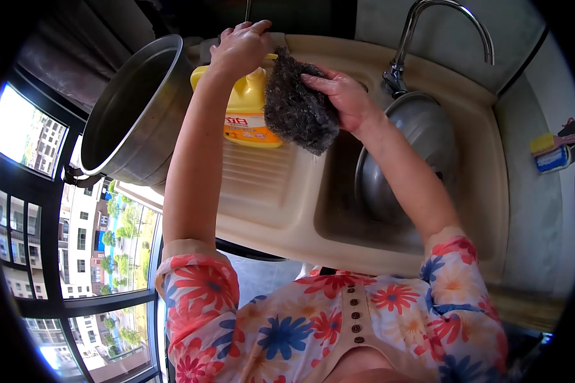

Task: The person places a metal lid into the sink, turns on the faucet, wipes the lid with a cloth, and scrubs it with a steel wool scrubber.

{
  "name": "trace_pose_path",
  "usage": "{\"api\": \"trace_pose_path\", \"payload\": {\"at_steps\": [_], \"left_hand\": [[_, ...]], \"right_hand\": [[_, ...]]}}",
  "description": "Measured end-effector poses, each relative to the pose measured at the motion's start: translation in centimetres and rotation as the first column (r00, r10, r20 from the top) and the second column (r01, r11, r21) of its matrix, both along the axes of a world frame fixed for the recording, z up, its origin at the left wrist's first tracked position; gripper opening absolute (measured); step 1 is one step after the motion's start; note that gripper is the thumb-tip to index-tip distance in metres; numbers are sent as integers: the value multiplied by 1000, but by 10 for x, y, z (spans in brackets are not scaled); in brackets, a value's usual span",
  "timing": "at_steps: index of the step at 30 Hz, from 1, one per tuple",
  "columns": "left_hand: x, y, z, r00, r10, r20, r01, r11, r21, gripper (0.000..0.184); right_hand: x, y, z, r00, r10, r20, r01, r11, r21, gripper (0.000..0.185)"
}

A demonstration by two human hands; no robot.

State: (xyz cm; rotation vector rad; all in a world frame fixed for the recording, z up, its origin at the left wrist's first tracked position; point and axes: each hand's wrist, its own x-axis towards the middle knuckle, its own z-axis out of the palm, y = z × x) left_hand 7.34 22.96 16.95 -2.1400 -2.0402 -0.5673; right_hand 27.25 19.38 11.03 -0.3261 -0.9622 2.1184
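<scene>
My right hand (pixel 348 99) grips a dark, mesh-like scrubber (pixel 297 105), holding it up beside a yellow detergent jug (pixel 248 96). The jug stands on the ribbed drainboard of the beige sink (pixel 255 185). My left hand (pixel 241 46) is at the top of the jug, with several fingers spread; the jug's cap lies partly behind the hand and a yellow spout tip points toward the scrubber. Whether the palm presses on the cap cannot be seen. A round metal lid (pixel 415 147) leans in the basin under my right forearm.
A large metal pot (pixel 140 115) stands tilted at the left, by the window. The chrome faucet (pixel 396 73) rises behind the basin. Brushes (pixel 552 153) hang on the right wall.
</scene>
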Motion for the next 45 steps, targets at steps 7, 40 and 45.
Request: {"api": "trace_pose_path", "payload": {"at_steps": [7, 40, 45], "left_hand": [[1, -3, -2, 998, -48, 40, 47, 999, 27, 40], [208, -57, -187, 16, 197, 980, 457, 870, -182, 50], [210, -59, -197, 178, 105, 978, 368, 915, -165, 50]], "right_hand": [[3, -4, -4, 997, 36, -72, -38, 999, -28, 27], [194, -29, -103, -86, -995, 45, -220, 63, 973, 29], [196, -39, -127, -1, -997, -80, -288, -76, 955, 28]]}}
